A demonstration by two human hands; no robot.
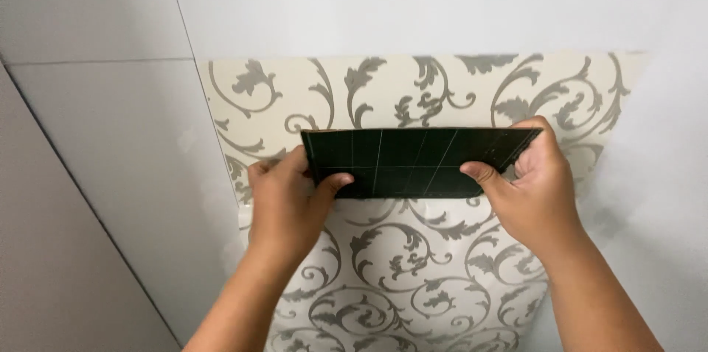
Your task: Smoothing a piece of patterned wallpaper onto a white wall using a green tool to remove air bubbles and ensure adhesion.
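My left hand (284, 201) and right hand (527, 190) each pinch an end of a dark card (413, 162), pressing it flat against patterned wallpaper (413, 278) on the wall (110, 138), mid-smoothing.

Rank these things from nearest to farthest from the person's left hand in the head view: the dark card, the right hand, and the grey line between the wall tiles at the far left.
1. The dark card: held in the left hand, at its left end.
2. The right hand: across the card, at its right end.
3. The grey tile line: far left on the wall, away from the patterned wallpaper.
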